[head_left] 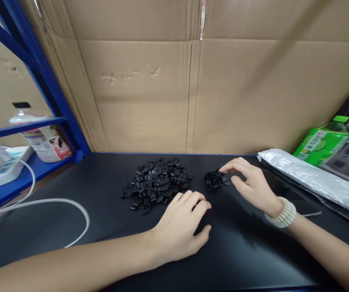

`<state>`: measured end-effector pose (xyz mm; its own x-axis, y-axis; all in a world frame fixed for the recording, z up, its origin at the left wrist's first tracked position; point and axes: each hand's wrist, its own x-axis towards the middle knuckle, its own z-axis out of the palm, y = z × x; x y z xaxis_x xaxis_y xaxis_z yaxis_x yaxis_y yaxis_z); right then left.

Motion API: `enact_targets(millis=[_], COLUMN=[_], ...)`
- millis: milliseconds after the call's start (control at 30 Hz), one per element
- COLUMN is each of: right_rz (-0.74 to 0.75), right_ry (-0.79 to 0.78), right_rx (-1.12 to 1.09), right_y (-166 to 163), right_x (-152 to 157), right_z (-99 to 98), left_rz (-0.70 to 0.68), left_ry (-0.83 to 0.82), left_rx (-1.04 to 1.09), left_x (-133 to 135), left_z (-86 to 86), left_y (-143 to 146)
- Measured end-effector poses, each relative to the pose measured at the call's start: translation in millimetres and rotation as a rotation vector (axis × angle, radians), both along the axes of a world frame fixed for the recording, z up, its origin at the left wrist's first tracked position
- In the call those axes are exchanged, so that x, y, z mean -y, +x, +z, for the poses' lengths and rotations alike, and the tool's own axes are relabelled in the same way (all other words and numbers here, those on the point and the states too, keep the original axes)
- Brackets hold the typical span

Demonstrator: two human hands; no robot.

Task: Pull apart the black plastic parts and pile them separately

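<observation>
A heap of small black perforated disc-shaped parts (159, 182) lies on the black tabletop (107, 227). My left hand (183, 227) hovers or rests just in front of the heap, fingers loosely curled, thumb apart, holding nothing that I can see. To the right of the heap is a smaller cluster of black parts (213, 180), one of them curved and glossy, with a round perforated disc (225, 181) beside it. My right hand (251, 182), a pale beaded bracelet at its wrist, reaches over the right side of this cluster. Its thumb and fingers are apart; whether the fingertips touch a part is unclear.
A dark flat tablet-like panel (290, 194) and a silvery plastic-wrapped package (311, 178) lie at right, near a green-labelled bottle (322, 140). A white cable (83, 213) loops over the left side, beside a blue shelf frame (52, 81). Cardboard (144, 97) stands behind.
</observation>
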<state>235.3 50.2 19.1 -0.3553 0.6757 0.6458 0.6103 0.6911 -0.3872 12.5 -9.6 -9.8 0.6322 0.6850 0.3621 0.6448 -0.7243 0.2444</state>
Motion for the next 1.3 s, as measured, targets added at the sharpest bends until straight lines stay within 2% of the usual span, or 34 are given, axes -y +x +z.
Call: enact_targets(millis=[67, 133, 233, 400, 500, 600, 733, 833, 933, 1033, 1167, 1300], right_rz=[0.057, 0.187, 0.317, 0.168, 0.109, 0.148, 0.335, 0.554, 0.734, 0.824, 0.858, 0.828], right_ry=[-0.102, -0.206, -0.272, -0.297, -0.354, -0.615, -1.122, -1.349, -1.449, -1.488, -1.527, -1.513], right_rx=[0.073, 0.205, 0.375, 0.406, 0.3, 0.068, -0.309, -0.484, -0.599, -0.659, -0.709, -0.794], right_y=[0, -3, -8, -7, -6, -9, -16, -22, -27, -31, -32, -34], right_x=[2, 5, 10, 7, 5, 7, 13, 18, 23, 26, 26, 25], right_z=[0.1, -1.2, -4.9, -7.9, -7.3, -7.3, -8.7, -11.6, -14.5, -14.8, -15.2, -19.4], left_rz=[0.04, 0.079, 0.091, 0.019, -0.029, -0.062, -0.107, -0.129, -0.145, -0.145, -0.126, -0.173], left_ry=[0.032, 0.064, 0.105, 0.085, 0.028, -0.005, 0.046, 0.052, 0.036, 0.017, -0.015, -0.014], left_rx=[-0.007, -0.028, -0.076, 0.006, 0.185, 0.349, 0.495, 0.596, 0.66, 0.695, 0.716, 0.735], left_x=[-2, -5, -8, -13, -16, -15, -9, -8, -9, -10, -10, -9], left_z=[-2.2, -4.9, -8.3, -13.3, -14.7, -11.7, -4.6, -0.7, 1.5, 2.0, 1.1, 1.0], left_y=[0, 0, -1, -4, -5, -3, -2, -3, -4, -3, -2, -1])
